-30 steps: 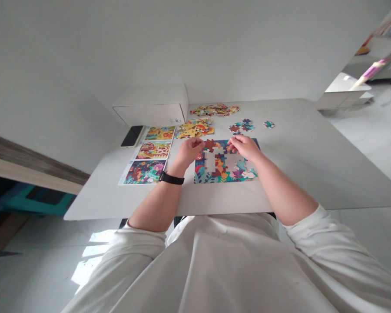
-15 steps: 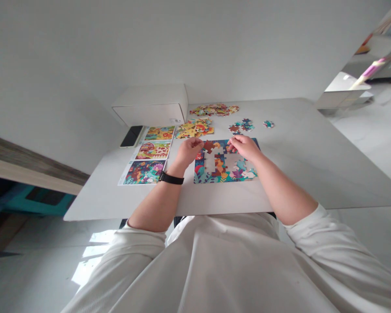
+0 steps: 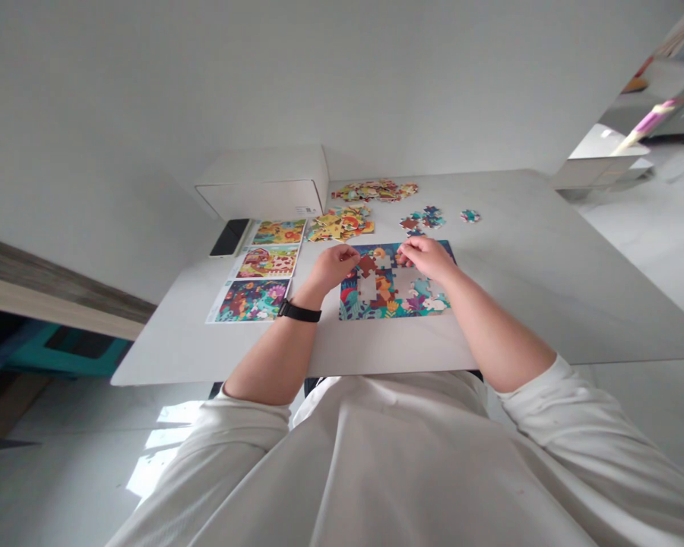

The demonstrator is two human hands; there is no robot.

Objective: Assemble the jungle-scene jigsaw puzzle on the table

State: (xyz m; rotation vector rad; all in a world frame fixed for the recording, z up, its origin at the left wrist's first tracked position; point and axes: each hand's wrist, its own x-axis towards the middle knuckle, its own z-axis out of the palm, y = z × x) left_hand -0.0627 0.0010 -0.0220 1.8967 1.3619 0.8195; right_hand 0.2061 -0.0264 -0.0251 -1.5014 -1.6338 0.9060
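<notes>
A partly filled jigsaw puzzle lies on the white table in front of me, with pale gaps in its middle and left. My left hand is closed over its upper left part, pinching a brown puzzle piece at the fingertips. Over the upper right part, my right hand has its fingers drawn together; whatever lies between them is hidden. Just beyond that hand are loose brown and blue puzzle pieces.
Left of the puzzle lies a sheet with three printed pictures, beside a phone. A white box stands at the back. Yellow pieces, a multicoloured heap and a small teal cluster lie farther back.
My left hand has shifted slightly right and toward me, and the brown piece sits a little lower over the gap. My right hand has barely moved.
</notes>
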